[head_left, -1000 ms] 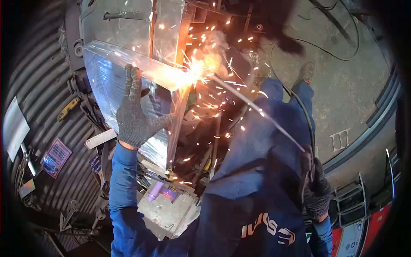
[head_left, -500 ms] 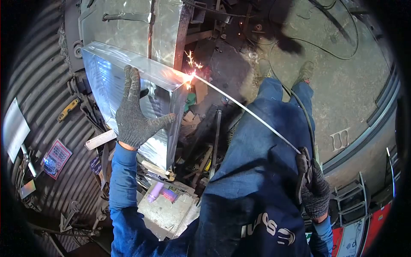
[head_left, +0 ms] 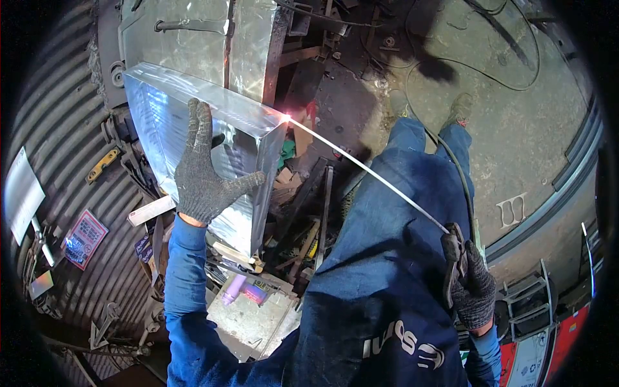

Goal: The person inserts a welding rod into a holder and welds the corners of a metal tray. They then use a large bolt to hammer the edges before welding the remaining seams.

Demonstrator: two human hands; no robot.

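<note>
My left hand, in a grey knitted glove, lies with fingers spread on the inner face of a shiny sheet-metal tray-like piece. Its thumb reaches toward the near side wall. My gloved right hand is wrapped round a dark electrode holder by my right thigh. From the holder's jaws a long, pale welding electrode slants up and left. The electrode's far tip meets the corner of the metal piece, where a small pink-white glow shows. A cable runs beside my leg.
A metal workbench stands behind the piece. Scrap and tools crowd the area below it. A yellow spirit level and a warning sign are by the corrugated wall. A pink spray can lies on a light surface.
The bright arc and flying sparks have shrunk to a small glow. My right hand has shifted slightly up and left with the holder. My left hand stays in place.
</note>
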